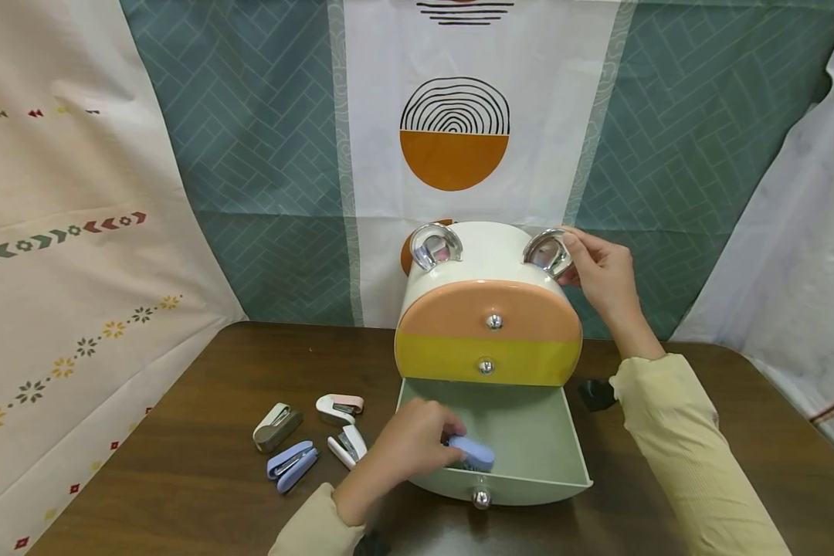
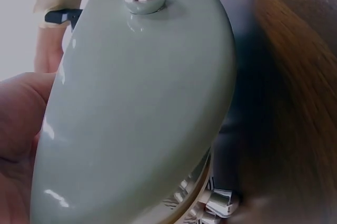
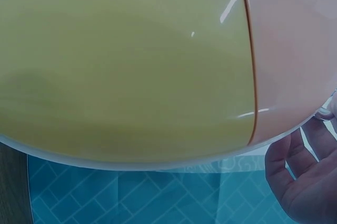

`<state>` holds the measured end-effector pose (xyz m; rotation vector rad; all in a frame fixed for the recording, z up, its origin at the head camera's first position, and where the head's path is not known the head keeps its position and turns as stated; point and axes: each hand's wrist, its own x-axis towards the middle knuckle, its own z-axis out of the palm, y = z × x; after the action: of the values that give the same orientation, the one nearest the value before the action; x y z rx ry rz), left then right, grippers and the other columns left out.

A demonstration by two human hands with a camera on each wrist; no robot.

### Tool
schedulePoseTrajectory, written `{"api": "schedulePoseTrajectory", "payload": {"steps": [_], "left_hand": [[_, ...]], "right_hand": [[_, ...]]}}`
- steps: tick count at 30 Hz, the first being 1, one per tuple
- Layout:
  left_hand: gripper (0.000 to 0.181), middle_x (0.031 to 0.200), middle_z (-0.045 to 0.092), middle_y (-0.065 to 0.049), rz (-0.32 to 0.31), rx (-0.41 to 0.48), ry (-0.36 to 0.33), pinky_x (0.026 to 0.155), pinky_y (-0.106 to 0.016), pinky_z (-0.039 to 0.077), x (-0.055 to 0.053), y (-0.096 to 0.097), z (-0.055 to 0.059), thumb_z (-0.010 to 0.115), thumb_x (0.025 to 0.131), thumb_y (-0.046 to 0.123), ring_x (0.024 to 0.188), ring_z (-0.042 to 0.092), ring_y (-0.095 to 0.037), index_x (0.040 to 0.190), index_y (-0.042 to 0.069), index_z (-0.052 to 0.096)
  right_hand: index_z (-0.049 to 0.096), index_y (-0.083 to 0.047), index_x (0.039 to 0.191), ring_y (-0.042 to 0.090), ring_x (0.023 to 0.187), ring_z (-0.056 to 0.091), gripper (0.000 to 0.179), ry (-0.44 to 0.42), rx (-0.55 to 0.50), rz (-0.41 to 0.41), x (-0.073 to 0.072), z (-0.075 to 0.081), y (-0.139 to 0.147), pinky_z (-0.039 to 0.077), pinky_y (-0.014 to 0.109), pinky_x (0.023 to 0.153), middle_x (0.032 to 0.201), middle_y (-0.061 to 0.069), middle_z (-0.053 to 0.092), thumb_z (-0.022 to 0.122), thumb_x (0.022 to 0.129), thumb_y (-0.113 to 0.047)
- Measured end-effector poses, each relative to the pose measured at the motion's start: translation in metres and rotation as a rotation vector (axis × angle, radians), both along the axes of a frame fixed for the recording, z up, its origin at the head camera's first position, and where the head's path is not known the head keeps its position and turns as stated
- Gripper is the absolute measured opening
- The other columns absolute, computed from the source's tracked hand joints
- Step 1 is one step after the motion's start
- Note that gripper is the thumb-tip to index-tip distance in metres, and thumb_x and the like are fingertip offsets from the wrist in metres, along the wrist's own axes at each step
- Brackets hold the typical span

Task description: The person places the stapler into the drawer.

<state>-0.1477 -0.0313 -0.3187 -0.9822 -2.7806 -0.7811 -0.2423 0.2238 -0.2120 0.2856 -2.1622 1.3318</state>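
In the head view my left hand [image 1: 417, 442] reaches into the open pale green bottom drawer [image 1: 528, 483] and pinches a blue mini stapler [image 1: 474, 452] close to the drawer floor. The drawer front hides the stapler in the left wrist view, where part of the hand [image 2: 21, 124] shows beside it. My right hand [image 1: 601, 274] grips the silver ear [image 1: 547, 252] on the right of the rounded drawer box [image 1: 486, 255]. Its fingers [image 3: 316, 182] show at the box's edge in the right wrist view. Orange and yellow drawers [image 1: 445, 359] above are closed.
Left of the box, several mini staplers lie on the brown table [image 1: 201, 432]: a grey-green one [image 1: 276, 428], a pink and white one [image 1: 337, 408], a blue one [image 1: 292, 466] and a white one [image 1: 347, 445]. A patterned curtain [image 1: 271, 154] hangs behind.
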Motion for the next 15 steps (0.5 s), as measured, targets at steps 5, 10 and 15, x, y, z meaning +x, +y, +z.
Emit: {"api": "schedulePoseTrajectory", "payload": {"steps": [5,10,15], "left_hand": [[0.013,0.07,0.067,0.007,0.0,-0.025,-0.042,0.056,-0.015,0.041,0.002,0.001,0.003,0.077,0.069,0.015,0.06,0.053,0.002,0.08,0.01,0.073],[0.015,0.078,0.069,0.002,0.024,0.025,-0.032,0.063,-0.02,0.046,0.005,-0.008,0.009,0.074,0.072,0.015,0.07,0.061,-0.004,0.085,0.009,0.073],[0.013,0.08,0.07,0.002,0.079,0.105,0.049,0.064,-0.023,0.047,0.011,-0.024,0.015,0.073,0.073,0.015,0.072,0.062,-0.006,0.086,0.011,0.072]], "right_hand": [[0.056,-0.005,0.124,0.002,0.049,0.055,0.042,-0.004,-0.006,0.001,0.0,0.0,0.0,0.048,0.016,0.055,0.063,-0.019,0.057,0.05,0.092,-0.032],[0.056,-0.005,0.124,0.001,0.049,0.055,0.043,-0.003,-0.004,-0.003,0.0,0.0,0.0,0.048,0.016,0.055,0.062,-0.021,0.056,0.05,0.092,-0.033],[0.056,-0.004,0.124,0.0,0.049,0.055,0.043,-0.005,-0.011,-0.003,-0.001,0.0,0.0,0.048,0.015,0.055,0.061,-0.021,0.056,0.051,0.092,-0.033]]}}
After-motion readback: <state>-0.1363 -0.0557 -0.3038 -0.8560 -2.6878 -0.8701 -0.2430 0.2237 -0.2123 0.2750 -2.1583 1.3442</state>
